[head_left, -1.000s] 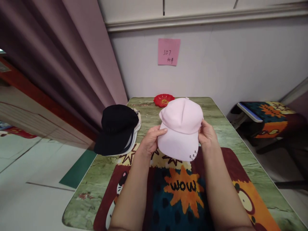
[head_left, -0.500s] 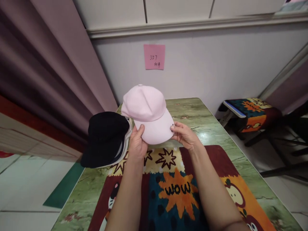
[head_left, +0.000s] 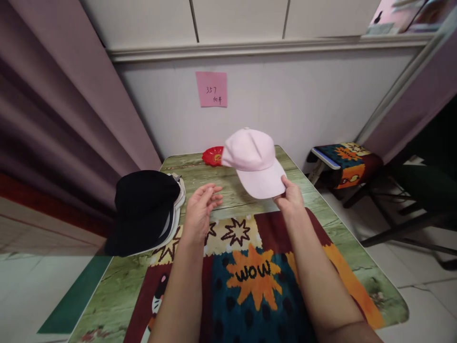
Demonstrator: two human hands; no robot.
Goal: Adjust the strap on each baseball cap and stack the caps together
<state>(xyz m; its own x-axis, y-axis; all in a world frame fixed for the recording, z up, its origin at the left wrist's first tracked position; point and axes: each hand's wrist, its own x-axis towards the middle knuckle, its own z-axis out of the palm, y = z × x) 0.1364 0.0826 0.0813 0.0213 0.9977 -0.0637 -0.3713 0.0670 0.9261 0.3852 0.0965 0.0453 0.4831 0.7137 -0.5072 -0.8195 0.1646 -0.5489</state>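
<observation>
The pink sticky note (head_left: 212, 89) on the wall (head_left: 285, 95) reads "357", with two smaller handwritten characters beneath it that I cannot read for certain; "WOW" stands in black on the orange starburst of the patterned mat (head_left: 237, 233), and the same word shows on the patterned cover (head_left: 348, 155) at the far right; no brand can be made out on the pink baseball cap (head_left: 250, 150). The cap is held above the far half of the wood-grain table (head_left: 200, 176), its crown overlapping the right side of the red scalloped dish (head_left: 212, 156) in the view; a strip of green wood grain runs between the mat's far edge and the table's wall-side edge, and the cap's right side comes near the table's right edge. Its brim points toward the person and to the right, its long axis slanting from the crown at far left to the brim at near right; the right hand (head_left: 291, 196) pinches the brim's right edge, thumb on top; the left hand (head_left: 200, 207) is apart from the cap, holding nothing, fingers loosely bent; the black cap (head_left: 144, 205) sits on lighter caps (head_left: 177, 202) at the table's left edge, beside the curtain (head_left: 103, 95).
</observation>
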